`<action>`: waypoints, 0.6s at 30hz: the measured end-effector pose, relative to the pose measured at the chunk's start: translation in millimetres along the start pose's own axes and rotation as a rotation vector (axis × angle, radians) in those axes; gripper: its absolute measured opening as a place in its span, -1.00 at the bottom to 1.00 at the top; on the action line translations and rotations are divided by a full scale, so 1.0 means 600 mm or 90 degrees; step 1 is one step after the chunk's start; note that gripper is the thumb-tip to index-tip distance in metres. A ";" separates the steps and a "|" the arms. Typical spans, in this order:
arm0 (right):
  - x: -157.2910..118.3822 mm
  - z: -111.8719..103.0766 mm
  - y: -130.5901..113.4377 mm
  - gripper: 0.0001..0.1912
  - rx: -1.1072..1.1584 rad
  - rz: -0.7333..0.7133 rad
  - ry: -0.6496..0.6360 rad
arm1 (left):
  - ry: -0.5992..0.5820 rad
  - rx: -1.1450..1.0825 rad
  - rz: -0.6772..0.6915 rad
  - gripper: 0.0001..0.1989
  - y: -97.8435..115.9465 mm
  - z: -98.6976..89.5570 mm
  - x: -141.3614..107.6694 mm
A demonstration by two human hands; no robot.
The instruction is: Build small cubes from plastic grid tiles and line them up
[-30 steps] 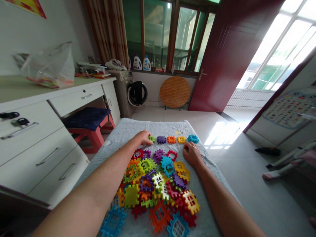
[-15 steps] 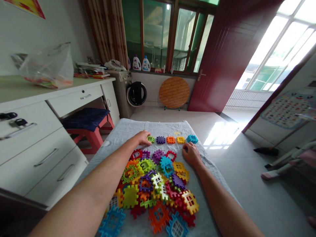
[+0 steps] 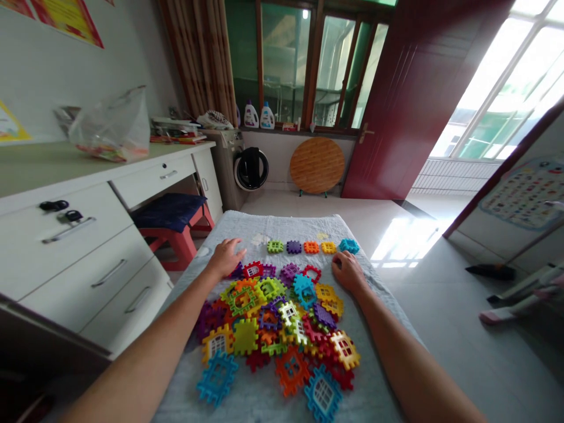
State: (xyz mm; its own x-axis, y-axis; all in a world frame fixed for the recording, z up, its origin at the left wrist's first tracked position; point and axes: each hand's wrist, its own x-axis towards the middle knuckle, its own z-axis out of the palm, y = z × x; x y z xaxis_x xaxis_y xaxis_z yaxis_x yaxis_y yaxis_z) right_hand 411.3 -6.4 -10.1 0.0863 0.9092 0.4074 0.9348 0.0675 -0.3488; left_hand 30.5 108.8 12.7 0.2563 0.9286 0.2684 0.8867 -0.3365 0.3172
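My left hand (image 3: 227, 257) rests on the cloth left of the row, fingers spread and holding nothing. My right hand (image 3: 349, 270) lies with its fingers curled in, just below the blue piece (image 3: 349, 246); I see nothing in it. Across the far part of the table runs a row of plastic interlocking pieces: green (image 3: 275, 247), purple (image 3: 294, 247), orange (image 3: 311, 247), yellow (image 3: 328, 247), then the blue one. Between my forearms spreads a heap of notched interlocking pieces (image 3: 245, 336) in many colours, some with window grids. A red window piece (image 3: 253, 269) lies near my left hand.
A light grey-blue cloth (image 3: 282, 225) covers the table. On the left are a white desk (image 3: 110, 238) with drawers and a red stool (image 3: 176, 247) with a dark cushion. Behind stand a washing machine (image 3: 225, 170) and a round wooden board (image 3: 317, 165).
My left hand has let go of the green piece and moved left, its fingers opening. The right hand keeps its place by the blue piece. The whole view has shifted slightly.
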 end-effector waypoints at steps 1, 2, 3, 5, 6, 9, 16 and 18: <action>0.000 0.000 0.000 -0.91 -0.002 -0.001 -0.001 | 0.017 0.002 -0.025 -0.59 -0.016 -0.002 -0.015; 0.000 -0.001 0.000 -0.91 -0.003 -0.003 -0.003 | 0.032 0.002 -0.045 -0.60 -0.031 -0.004 -0.028; 0.000 -0.001 0.000 -0.91 -0.004 -0.003 -0.004 | 0.044 0.002 -0.059 -0.62 -0.042 -0.005 -0.040; 0.000 -0.002 0.000 -0.91 -0.006 -0.004 -0.006 | 0.065 -0.002 -0.076 -0.61 -0.057 -0.005 -0.058; -0.001 -0.002 0.000 -0.91 -0.007 -0.004 -0.007 | 0.077 -0.010 -0.080 -0.60 -0.061 -0.004 -0.065; -0.001 -0.002 0.000 -0.90 -0.011 -0.008 -0.008 | 0.099 -0.061 -0.087 -0.55 -0.067 -0.002 -0.074; 0.000 -0.001 0.005 -0.89 -0.014 -0.021 -0.016 | 0.106 -0.119 -0.105 -0.53 -0.074 -0.001 -0.084; 0.000 -0.001 0.005 -0.89 -0.017 -0.021 -0.018 | 0.108 -0.123 -0.106 -0.54 -0.075 0.000 -0.086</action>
State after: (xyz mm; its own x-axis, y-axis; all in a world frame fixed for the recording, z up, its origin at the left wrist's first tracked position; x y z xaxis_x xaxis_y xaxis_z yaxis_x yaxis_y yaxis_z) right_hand 414.2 -6.2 -10.4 0.0457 0.9176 0.3948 0.9457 0.0876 -0.3131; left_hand -22.5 76.0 -15.5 0.0307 0.9397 0.3407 0.8176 -0.2197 0.5323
